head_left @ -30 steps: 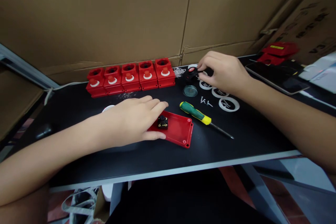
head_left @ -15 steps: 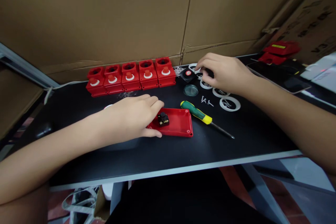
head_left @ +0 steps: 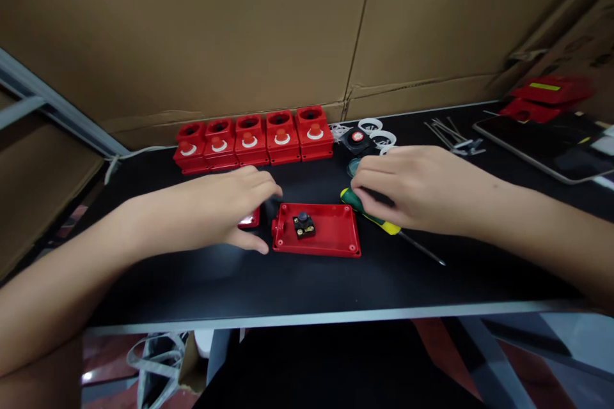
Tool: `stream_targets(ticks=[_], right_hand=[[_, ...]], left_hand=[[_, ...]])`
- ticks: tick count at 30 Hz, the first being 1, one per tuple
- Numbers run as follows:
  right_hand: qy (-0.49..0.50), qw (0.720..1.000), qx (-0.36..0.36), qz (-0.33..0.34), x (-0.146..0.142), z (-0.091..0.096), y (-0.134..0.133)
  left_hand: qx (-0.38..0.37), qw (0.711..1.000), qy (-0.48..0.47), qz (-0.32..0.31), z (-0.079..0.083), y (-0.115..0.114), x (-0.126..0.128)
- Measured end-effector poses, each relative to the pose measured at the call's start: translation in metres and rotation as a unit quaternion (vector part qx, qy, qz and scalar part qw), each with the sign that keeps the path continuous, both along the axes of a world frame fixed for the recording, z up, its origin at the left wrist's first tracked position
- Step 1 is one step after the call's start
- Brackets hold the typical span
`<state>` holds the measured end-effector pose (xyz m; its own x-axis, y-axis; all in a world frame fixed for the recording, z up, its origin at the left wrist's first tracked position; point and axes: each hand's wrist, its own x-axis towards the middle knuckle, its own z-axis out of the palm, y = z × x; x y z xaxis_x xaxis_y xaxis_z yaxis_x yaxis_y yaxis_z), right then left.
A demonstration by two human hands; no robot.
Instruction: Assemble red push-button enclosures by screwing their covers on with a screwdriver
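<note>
A shallow red plastic housing (head_left: 333,230) lies open on the black table, a small black switch block (head_left: 304,225) with brass screws inside it. My left hand (head_left: 225,208) is just left of the housing, thumb and fingers apart, not gripping it. Partly hidden behind that hand is another red piece with a pale face (head_left: 250,220). My right hand (head_left: 412,188) is curled over the green-and-yellow screwdriver (head_left: 391,228), its fingertips bent inward. Whatever may be between those fingers is hidden. The screwdriver lies beside the housing, its tip towards the front right.
Several red boxes with round knobs (head_left: 249,140) stand in a row at the back. White rings (head_left: 370,126), a black part with a red-and-white label (head_left: 357,138) and a clear disc (head_left: 354,167) lie behind my right hand. Metal rods (head_left: 453,137) and a phone-like slab (head_left: 542,147) are farther right.
My right hand has come back from the white rings to above the screwdriver. My left hand has let go of the red housing and shifted left. The view has turned slightly.
</note>
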<state>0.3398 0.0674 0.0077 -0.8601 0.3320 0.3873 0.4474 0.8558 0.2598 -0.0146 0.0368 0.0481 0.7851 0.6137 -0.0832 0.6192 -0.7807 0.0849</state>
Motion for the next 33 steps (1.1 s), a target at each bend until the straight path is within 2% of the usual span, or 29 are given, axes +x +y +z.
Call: stream_targets(ticks=[2,5,9,12,15,18,22,24,27,30,33], right_hand=[[-0.011,0.999,0.037,0.013,-0.005,-0.003,0.002],[0.014,0.998,0.059,-0.018,-0.009,-0.009,0.013],[0.098,0.992,0.037,-0.077,-0.008,-0.019,0.024],[0.146,0.986,0.024,-0.076,-0.005,-0.023,0.022],[0.181,0.982,0.012,-0.059,-0.001,-0.022,0.012],[0.197,0.979,-0.021,-0.055,0.000,-0.017,0.002],[0.205,0.976,-0.053,-0.041,-0.005,-0.016,-0.009],[0.218,0.974,-0.055,-0.021,-0.009,-0.020,-0.012],[0.234,0.970,-0.061,0.008,-0.013,-0.025,-0.017],[0.240,0.966,-0.086,0.041,-0.015,-0.026,-0.021],[0.201,0.970,-0.098,0.091,-0.017,-0.023,-0.024]], left_hand=[[0.008,1.000,0.013,0.024,-0.001,0.001,-0.025],[0.040,0.996,0.022,0.078,-0.006,0.001,-0.056],[-0.009,0.990,0.051,0.133,-0.013,0.002,-0.070],[-0.027,0.988,0.043,0.145,-0.012,0.003,-0.066],[-0.012,0.988,0.000,0.154,-0.006,0.002,-0.056],[0.027,0.979,-0.093,0.179,-0.004,-0.005,-0.040],[0.024,0.955,-0.234,0.182,-0.019,-0.024,-0.016],[0.030,0.945,-0.278,0.168,-0.030,-0.036,-0.005],[0.058,0.949,-0.269,0.156,-0.041,-0.048,0.005],[0.078,0.949,-0.285,0.115,-0.044,-0.052,0.008],[0.072,0.944,-0.318,0.041,-0.044,-0.052,0.010]])
